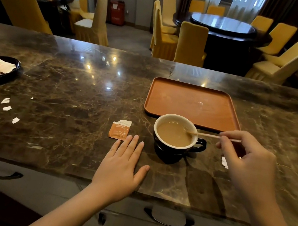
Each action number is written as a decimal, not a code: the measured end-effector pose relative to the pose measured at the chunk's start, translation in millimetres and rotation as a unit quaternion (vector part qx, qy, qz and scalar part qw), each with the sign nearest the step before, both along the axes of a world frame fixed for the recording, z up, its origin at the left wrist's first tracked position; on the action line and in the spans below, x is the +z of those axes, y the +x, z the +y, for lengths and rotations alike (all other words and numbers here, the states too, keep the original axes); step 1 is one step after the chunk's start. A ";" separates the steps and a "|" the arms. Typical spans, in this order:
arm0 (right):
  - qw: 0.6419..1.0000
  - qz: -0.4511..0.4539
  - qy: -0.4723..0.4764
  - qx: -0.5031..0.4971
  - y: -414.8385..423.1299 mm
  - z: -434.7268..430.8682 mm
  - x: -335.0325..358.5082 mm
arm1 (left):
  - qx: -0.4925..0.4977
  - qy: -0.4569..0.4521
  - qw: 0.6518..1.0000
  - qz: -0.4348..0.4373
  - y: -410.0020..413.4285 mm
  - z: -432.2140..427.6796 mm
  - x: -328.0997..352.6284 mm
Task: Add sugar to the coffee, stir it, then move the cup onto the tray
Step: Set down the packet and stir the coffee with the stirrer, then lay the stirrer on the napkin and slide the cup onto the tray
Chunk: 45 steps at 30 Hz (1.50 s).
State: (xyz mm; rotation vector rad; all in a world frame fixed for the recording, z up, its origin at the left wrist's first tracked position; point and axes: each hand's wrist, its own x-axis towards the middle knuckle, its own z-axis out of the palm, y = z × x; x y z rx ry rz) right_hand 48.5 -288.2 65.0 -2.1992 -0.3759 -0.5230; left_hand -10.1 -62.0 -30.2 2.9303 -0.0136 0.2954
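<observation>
Just one cup (175,140), one stirrer (209,135), one tray (193,104), two hands (123,165)

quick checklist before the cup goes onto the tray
1. Sugar added: torn sugar packet lies on the counter; whether it went in, cannot tell.
2. Stirring finished: not ok, right hand holds the stir stick with its tip in the coffee.
3. Tray has room: ok, nothing on it.
4. Cup handle reachable: ok, it points toward the right hand.
5. Left hand free: ok, flat on the counter, holding nothing.
6. Spill risk: coffee sits fairly high, lift slowly.
</observation>
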 end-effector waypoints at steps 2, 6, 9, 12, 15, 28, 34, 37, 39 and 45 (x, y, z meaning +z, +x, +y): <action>0.999 0.028 -0.018 -0.005 -4.6 -6.3 0.8 | -0.001 0.000 1.000 0.001 0.2 0.7 -1.2; 0.995 0.077 -0.064 -0.019 -9.0 -18.9 1.2 | 0.000 0.001 1.000 -0.004 0.9 1.1 -0.8; 0.983 0.108 -0.145 -0.017 -8.8 -25.7 -1.4 | -0.002 0.004 1.000 -0.003 1.4 1.3 -1.5; 0.969 0.121 -0.216 -0.013 -11.7 -27.9 -4.4 | -0.004 0.007 1.000 0.003 1.7 1.4 -1.2; 0.959 0.111 -0.259 -0.020 -16.5 -29.5 -7.3 | -0.003 0.015 1.000 0.005 1.7 2.0 -1.6; 0.956 0.016 -0.284 -0.072 -11.5 -63.8 -18.4 | -0.002 0.006 1.000 0.004 2.1 1.8 -3.3; 0.954 0.066 -0.246 -0.158 -9.5 -83.4 -30.7 | 0.000 0.012 1.000 0.003 3.3 2.2 -6.0; 0.952 0.079 -0.219 -0.199 -9.6 -84.0 -36.3 | 0.001 0.011 1.000 -0.002 3.6 1.6 -5.8; 0.946 0.086 -0.214 -0.226 -9.3 -81.6 -41.5 | 0.001 0.012 1.000 -0.002 2.9 1.4 -5.3; 0.932 0.108 -0.231 -0.258 -7.8 -69.7 -50.3 | -0.003 0.007 1.000 0.002 2.9 1.6 -3.9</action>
